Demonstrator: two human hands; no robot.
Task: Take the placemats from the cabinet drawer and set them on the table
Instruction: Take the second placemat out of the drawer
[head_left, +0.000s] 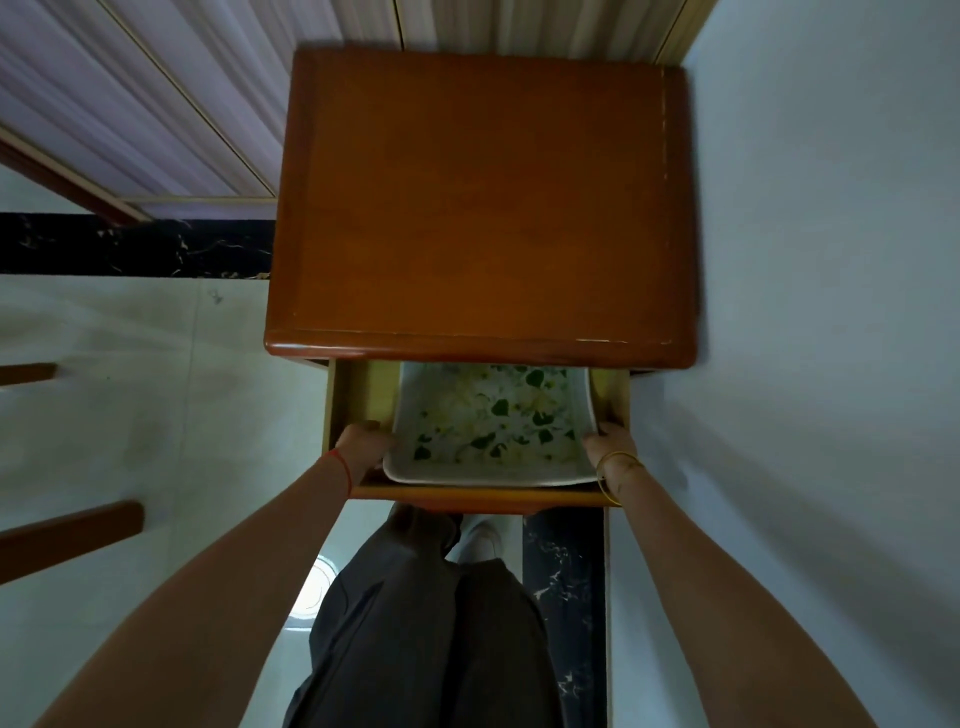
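Down in the open drawer (358, 395) of the wooden cabinet (480, 202), it's both hands at once. On the left, the left hand (363, 441), red thread at the wrist, grips the left edge of the placemats (491, 421). The floral, leaf-printed stack lies in the drawer, its near edge curling up over the drawer front. On the right, the right hand (613, 444), gold bangle showing, clasps the right edge. Dark trousers (431, 623) stand below, just in front of the drawer.
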